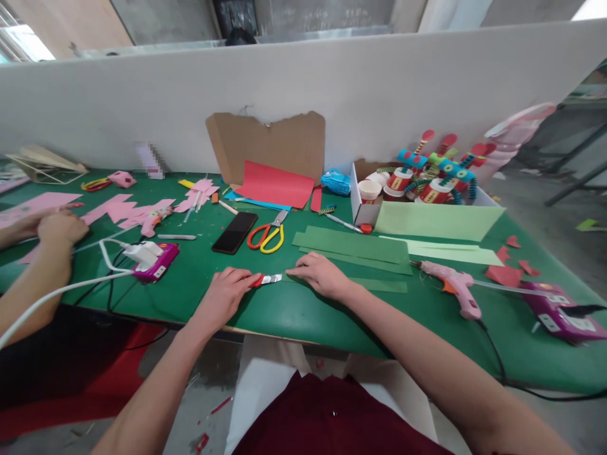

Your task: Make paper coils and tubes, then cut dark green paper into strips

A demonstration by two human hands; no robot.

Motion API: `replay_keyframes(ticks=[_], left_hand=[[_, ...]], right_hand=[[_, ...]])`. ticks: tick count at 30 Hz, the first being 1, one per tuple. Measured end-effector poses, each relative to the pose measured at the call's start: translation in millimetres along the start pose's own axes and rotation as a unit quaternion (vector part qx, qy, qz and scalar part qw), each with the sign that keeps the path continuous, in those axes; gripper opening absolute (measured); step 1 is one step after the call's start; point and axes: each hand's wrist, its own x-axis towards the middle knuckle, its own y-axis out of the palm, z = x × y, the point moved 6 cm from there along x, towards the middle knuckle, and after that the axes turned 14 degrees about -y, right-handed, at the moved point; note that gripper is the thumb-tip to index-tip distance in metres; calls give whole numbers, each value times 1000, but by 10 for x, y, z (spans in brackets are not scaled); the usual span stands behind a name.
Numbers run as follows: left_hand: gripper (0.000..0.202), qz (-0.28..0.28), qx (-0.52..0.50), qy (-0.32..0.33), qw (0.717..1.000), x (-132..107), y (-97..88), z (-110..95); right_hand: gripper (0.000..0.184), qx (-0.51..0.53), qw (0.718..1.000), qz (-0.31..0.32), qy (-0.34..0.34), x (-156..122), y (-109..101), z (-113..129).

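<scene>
My left hand (224, 294) is closed round the red handle of a utility knife (271, 279), whose blade points right, low over the green tabletop. Just right of the blade tip, my right hand (318, 273) lies on a narrow green paper strip (382, 285). Its fingers are stretched out toward the strip's left end, and the hand covers the strip's middle. Behind my right hand are wider dark green paper pieces (355, 245). Scissors (269, 235) with one orange and one yellow handle lie beyond the knife, beside a black phone (234, 232).
To the right lie a pink glue gun (453, 284), a purple power strip (564, 313) and red paper scraps (505, 275). A box (439, 222) of decorated paper cups stands behind. At left, another person's hands (59, 227) work near pink paper and a second power strip (159, 262) with cables.
</scene>
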Motion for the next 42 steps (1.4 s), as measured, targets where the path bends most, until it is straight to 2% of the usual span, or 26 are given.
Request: replay_keyframes(ticks=[9,26,42], left_hand=[[36,16,-23,4,1000,18,33,15],[39,10,-38,12,999,11,12,4],[38,23,-44,21,999,34,8,-103]], right_hand=[[35,-30,999,18,33,-6,38,6],[38,-12,998,27,48,-7,50,-11],[36,-8,999,17,48,-8,57,-22]])
